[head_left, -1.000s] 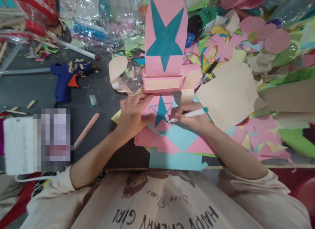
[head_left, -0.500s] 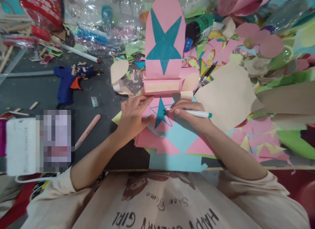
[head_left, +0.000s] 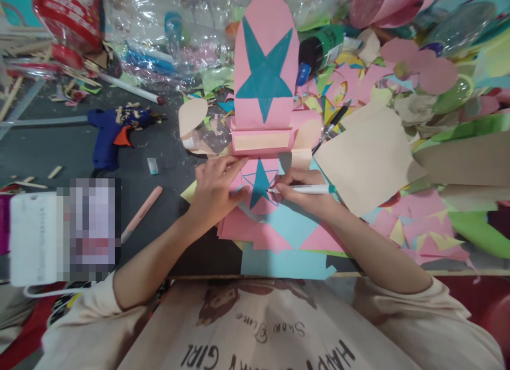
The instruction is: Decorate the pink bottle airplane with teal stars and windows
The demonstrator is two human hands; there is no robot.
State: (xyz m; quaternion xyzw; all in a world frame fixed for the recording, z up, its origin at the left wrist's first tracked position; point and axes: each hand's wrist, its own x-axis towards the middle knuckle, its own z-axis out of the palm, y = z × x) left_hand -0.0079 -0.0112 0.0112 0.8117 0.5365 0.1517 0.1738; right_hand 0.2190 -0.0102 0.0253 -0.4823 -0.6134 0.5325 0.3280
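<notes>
Seen from beside the table: the work, a small pink paper (head_left: 273, 164) bearing a half-coloured teal star (head_left: 260, 183), lies directly before the person, between the two hands, on a loose pile that includes blue paper (head_left: 295, 226). The left hand (head_left: 218, 184) lies across the paper's left margin, fingers fairly close together and reaching toward the far side, thumb set apart at the near left; presumably this pins a light sheet that would otherwise slide. In the right hand (head_left: 305, 192), thumb and index finger pinch a white marker (head_left: 314, 189) close to its point; the other fingers are curled beneath and partly hidden. The short grip probably serves fine control. The tip is at the star's right side, where outline stands unfilled; whether it touches cannot be told from here. On the far side, a long pink flap (head_left: 265, 19) with a larger, filled star points away, perhaps kept there as a matching piece. Edges: the pale strip (head_left: 262, 140) borders the work on the far side; beige paper (head_left: 372, 152) lies right of the right hand, so wide swings that way would likely brush it. Dark tabletop (head_left: 191, 256) runs leftward from the pile to the glue gun (head_left: 105, 136), seemingly the easier side for movement. The table edge (head_left: 199, 277) runs under both forearms, limiting the near side.
</notes>
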